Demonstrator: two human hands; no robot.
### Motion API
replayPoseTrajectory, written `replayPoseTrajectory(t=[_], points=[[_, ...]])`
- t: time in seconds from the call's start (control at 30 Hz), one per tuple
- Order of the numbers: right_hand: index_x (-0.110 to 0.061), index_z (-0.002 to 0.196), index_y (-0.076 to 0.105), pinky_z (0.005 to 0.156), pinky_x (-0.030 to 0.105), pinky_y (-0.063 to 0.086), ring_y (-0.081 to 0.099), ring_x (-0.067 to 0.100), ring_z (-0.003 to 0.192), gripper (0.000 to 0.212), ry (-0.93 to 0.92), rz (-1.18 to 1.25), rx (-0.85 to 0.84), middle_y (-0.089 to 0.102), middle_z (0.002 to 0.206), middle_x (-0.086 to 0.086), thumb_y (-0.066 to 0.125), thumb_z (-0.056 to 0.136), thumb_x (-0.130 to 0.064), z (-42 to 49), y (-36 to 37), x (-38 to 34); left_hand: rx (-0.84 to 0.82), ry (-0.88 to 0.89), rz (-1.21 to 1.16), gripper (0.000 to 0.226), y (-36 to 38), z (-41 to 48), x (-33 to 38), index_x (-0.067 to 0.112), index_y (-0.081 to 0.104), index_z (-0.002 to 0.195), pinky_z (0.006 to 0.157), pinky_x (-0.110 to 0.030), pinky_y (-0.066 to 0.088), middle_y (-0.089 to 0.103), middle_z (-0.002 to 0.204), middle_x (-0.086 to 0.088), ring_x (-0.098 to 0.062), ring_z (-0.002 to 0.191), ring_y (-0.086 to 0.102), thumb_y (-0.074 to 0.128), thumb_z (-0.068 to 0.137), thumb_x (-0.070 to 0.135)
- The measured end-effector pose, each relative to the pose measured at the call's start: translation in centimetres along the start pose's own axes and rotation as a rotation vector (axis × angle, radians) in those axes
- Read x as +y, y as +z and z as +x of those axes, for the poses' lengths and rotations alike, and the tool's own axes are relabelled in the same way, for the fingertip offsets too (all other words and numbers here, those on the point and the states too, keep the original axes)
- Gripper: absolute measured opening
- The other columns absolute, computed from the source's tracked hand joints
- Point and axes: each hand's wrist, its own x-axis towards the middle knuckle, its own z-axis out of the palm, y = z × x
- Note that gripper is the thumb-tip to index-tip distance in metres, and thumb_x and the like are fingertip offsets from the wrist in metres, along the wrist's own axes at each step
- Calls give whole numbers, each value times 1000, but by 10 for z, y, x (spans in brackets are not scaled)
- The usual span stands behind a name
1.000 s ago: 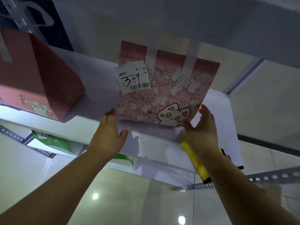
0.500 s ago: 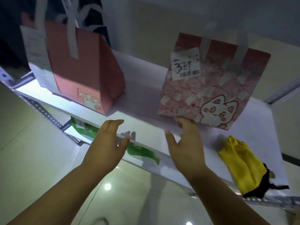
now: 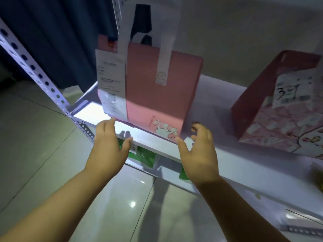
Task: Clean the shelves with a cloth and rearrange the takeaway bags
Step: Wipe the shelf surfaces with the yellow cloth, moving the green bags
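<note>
Head view: a plain pink paper takeaway bag [image 3: 157,95] with white handles stands upright near the left end of the white shelf [image 3: 209,102]. The left hand [image 3: 108,147] and right hand [image 3: 199,154] flank its base, fingers spread, gripping nothing. A patterned pink bag [image 3: 279,119] stands to the right.

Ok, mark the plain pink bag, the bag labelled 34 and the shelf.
plain pink bag [image 3: 150,95]: head view, middle of front face
bag labelled 34 [image 3: 283,124]: head view, patterned front panel
shelf [image 3: 244,163]: head view, bare top near front edge
</note>
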Motion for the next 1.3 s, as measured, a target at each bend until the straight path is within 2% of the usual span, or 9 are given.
replayPoseTrajectory(t=[0.13,0.23,0.37,0.5,0.7,0.83,0.97,1.13,1.3], points=[[-26,124,42,94,44,49,56,22,111,41,76,-60,8,49,124,-1,60,88,-36,13,16,-16,58,16,-24,69,-4,30,-17,7,23,141,91,-23,30,29,137,-10,-16,120,27,63,86,18],[-25,108,50,86,41,53,61,22,98,18,106,-82,44,57,111,-1,52,92,-34,24,22,-20,36,-4,-48,67,-1,51,-24,7,27,136,99,-37,35,33,133,-10,-24,123,30,65,82,20],[-21,97,53,73,33,47,59,27,85,5,127,-60,119,62,99,4,51,92,-23,33,19,-16,1,-81,-148,77,3,68,-22,16,22,141,106,-49,35,36,137,-7,-26,130,34,69,80,21],[-15,96,53,67,30,38,53,30,74,5,161,-13,256,63,94,13,51,92,-15,37,5,-6,-35,1,-220,65,8,67,-10,19,32,132,99,-30,37,46,127,0,-16,118,43,70,80,14],[-12,123,44,85,46,50,61,35,95,36,216,84,335,63,109,12,57,88,-10,37,-7,12,-139,59,-223,50,28,53,17,21,37,123,96,-27,36,46,125,2,-13,116,43,66,84,17],[-11,135,40,91,40,48,58,34,104,52,270,-16,259,56,128,12,59,89,-25,35,-14,21,-163,50,-175,45,32,53,23,20,39,122,98,-35,40,44,125,0,-21,119,43,65,85,22],[-14,131,45,97,33,40,54,30,114,48,242,-1,231,54,130,10,61,89,-28,25,-23,23,-122,77,-117,58,30,37,24,19,35,135,100,-35,36,39,133,-2,-22,124,36,63,85,26],[-18,133,48,106,36,38,48,21,122,45,147,-15,209,50,135,2,58,90,-28,-1,-43,33,-132,159,-74,61,38,-5,38,12,35,140,100,-36,36,36,138,-8,-26,126,36,60,87,28],[-19,124,57,92,29,44,54,11,106,34,89,-59,187,58,122,-3,57,91,-26,-29,-73,76,-204,269,-100,44,68,-41,72,19,48,129,89,-22,33,44,129,1,-12,112,42,59,88,31]])
